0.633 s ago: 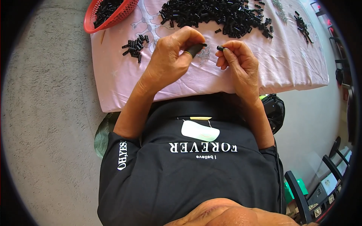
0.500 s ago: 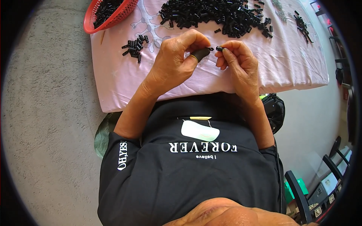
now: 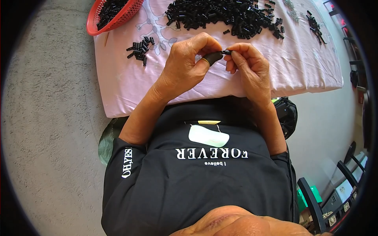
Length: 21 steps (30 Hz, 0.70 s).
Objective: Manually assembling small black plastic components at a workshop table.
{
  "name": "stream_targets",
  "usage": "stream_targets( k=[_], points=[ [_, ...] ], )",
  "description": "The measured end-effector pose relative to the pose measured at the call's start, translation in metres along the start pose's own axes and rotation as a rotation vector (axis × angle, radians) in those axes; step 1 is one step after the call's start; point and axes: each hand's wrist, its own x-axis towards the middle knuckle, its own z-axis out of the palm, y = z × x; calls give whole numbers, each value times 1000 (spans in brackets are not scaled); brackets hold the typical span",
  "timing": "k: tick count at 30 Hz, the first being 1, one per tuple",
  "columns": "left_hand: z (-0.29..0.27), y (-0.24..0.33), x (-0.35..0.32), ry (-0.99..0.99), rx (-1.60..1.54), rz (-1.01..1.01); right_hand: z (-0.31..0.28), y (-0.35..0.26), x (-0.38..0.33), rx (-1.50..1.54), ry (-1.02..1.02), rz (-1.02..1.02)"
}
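The left hand [image 3: 188, 61], its thumb in a dark cover [image 3: 213, 58], pinches a small black part [image 3: 223, 52] against the black piece [image 3: 228, 52] gripped by the right hand [image 3: 252, 63], above the pink-covered desk [image 3: 307, 70]. A large black pile [image 3: 232, 17] lies beyond; a red basket [image 3: 128, 15] sits far left.

Near the pink cloth [image 3: 307, 70] there is a black bag [image 3: 287, 118], and at lower right a green object [image 3: 316, 192]
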Motion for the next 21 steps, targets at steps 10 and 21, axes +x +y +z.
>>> stream_targets(
  k=[10, 21],
  points=[
    [3, 3, 0, 32, 136, 159, -1, -2, -1, -50, -6, 13],
    [8, 11, -2, 31, 206, 249, 1, -2, -2, -48, 2, -5]
  ],
)
